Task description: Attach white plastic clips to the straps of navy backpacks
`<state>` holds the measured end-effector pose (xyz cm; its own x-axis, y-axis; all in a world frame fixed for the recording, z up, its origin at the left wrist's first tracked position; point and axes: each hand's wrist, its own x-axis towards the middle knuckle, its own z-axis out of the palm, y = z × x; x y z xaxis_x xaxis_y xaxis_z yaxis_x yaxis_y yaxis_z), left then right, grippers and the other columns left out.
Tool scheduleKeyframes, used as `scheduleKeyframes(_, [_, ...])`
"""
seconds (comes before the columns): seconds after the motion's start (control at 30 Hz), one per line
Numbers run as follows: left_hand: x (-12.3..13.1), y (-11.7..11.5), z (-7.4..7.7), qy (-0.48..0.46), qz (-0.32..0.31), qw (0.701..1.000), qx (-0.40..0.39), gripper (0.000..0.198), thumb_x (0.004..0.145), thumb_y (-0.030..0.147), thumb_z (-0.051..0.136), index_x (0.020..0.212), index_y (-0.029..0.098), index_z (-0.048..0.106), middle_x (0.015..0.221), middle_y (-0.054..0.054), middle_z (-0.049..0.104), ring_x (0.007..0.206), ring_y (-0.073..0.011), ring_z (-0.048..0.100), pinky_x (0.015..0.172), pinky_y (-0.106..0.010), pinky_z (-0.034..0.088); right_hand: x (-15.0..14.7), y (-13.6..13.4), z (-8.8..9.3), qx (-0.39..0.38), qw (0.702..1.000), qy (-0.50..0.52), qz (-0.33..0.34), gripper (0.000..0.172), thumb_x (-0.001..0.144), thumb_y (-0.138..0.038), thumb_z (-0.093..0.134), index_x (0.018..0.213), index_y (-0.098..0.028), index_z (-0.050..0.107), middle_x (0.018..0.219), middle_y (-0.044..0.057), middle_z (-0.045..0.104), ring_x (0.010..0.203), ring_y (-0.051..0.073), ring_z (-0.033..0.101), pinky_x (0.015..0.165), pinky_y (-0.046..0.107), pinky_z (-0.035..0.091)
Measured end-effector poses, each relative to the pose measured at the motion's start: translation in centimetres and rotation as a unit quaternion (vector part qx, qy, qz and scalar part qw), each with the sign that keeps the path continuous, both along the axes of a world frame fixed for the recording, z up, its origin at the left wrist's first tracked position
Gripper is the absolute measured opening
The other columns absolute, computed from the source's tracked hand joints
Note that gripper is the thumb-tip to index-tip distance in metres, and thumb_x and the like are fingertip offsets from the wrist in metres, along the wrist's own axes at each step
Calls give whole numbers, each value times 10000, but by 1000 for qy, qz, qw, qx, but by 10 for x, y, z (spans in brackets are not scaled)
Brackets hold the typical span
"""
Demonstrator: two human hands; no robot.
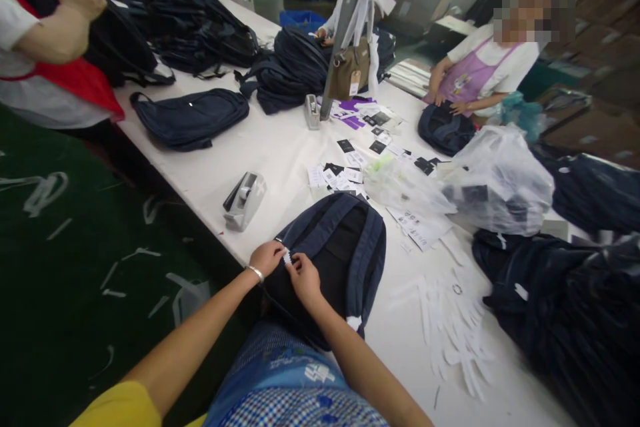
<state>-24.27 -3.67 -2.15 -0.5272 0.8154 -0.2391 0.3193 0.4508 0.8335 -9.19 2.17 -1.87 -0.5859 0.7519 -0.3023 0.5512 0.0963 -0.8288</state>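
Observation:
A navy backpack (335, 247) lies on the white table right in front of me, its straps and back panel facing up. Over its left edge, my left hand (267, 258) pinches one end of a small white strip (287, 257). My right hand (304, 278) closes its thumb and fingers on the strip's other side, just to the right. Another white piece (354, 323) shows on the lower part of the right strap. The fingertips partly cover the strip, so its full length is hidden.
A tape dispenser (245, 201) stands left of the backpack. Tags (345, 177) and plastic bags (495, 180) lie beyond it, paper strips (460, 327) to the right. More backpacks (195, 117) lie around. Co-workers stand at left and far right (480, 73); a pole (345, 27) rises mid-table.

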Motion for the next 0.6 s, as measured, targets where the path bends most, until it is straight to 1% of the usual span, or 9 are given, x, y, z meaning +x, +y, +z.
scheduleKeyframes(0.1, [-9,-3,-4,-52,-42,998,-9,184,759,366,570,698,224,671,711,-17,679,713,-192,615,722,-282,449,-12,0,0,46,996,-80,-18,167,761,-347,646,895,-266,589,683,-47,589,613,130,544,566,237,370])
scheduleKeyframes(0.17, [-15,-3,-8,-79,-61,995,-14,215,761,394,553,714,217,665,720,-9,688,716,-185,624,698,-269,455,-15,-1,0,57,995,-80,-14,98,762,-324,647,818,-257,603,672,-45,561,608,124,519,569,235,361])
scheduleKeyframes(0.23, [-22,0,-13,-92,-63,994,-23,237,759,407,539,733,207,662,744,-9,696,738,-186,628,714,-271,459,-15,-2,0,58,998,-36,-10,51,768,-280,640,756,-236,618,700,-29,548,637,122,514,606,236,385])
scheduleKeyframes(0.3, [-29,3,-17,-92,-46,994,-40,267,766,413,507,742,192,656,743,-20,696,736,-192,626,729,-289,461,-10,-4,-1,43,999,31,4,44,769,-240,636,733,-215,629,738,-13,549,682,127,525,652,239,409])
scheduleKeyframes(0.37, [-34,6,-18,-89,-33,994,-56,289,771,418,485,729,180,644,710,-30,686,711,-199,621,731,-310,463,-2,-9,-1,21,996,81,9,44,769,-231,638,734,-205,633,753,-7,552,711,133,531,675,244,423])
scheduleKeyframes(0.4, [-36,6,-17,-91,-35,993,-59,294,773,424,483,731,179,640,707,-32,685,711,-200,623,737,-315,466,2,-12,-1,10,995,95,-2,51,774,-240,635,738,-203,634,763,-3,557,726,138,534,685,249,430])
scheduleKeyframes(0.5, [-38,3,-10,-122,-80,988,-45,302,771,450,519,856,186,637,809,-31,706,790,-192,648,781,-305,482,13,-22,-1,-54,987,127,-85,95,784,-293,634,808,-203,654,898,29,598,811,160,564,733,278,460])
scheduleKeyframes(0.57, [-37,0,-6,-141,-126,981,-31,346,732,435,597,981,197,620,917,-44,711,860,-198,655,818,-311,488,17,-30,0,-152,965,159,-145,207,775,-342,648,933,-208,654,981,50,613,853,180,596,735,301,487])
scheduleKeyframes(0.6, [-36,-1,-4,-141,-146,979,-33,384,699,413,642,1018,200,615,958,-56,708,887,-212,655,835,-327,488,19,-34,1,-208,947,175,-171,272,768,-365,658,988,-206,642,999,59,621,859,188,613,726,309,500])
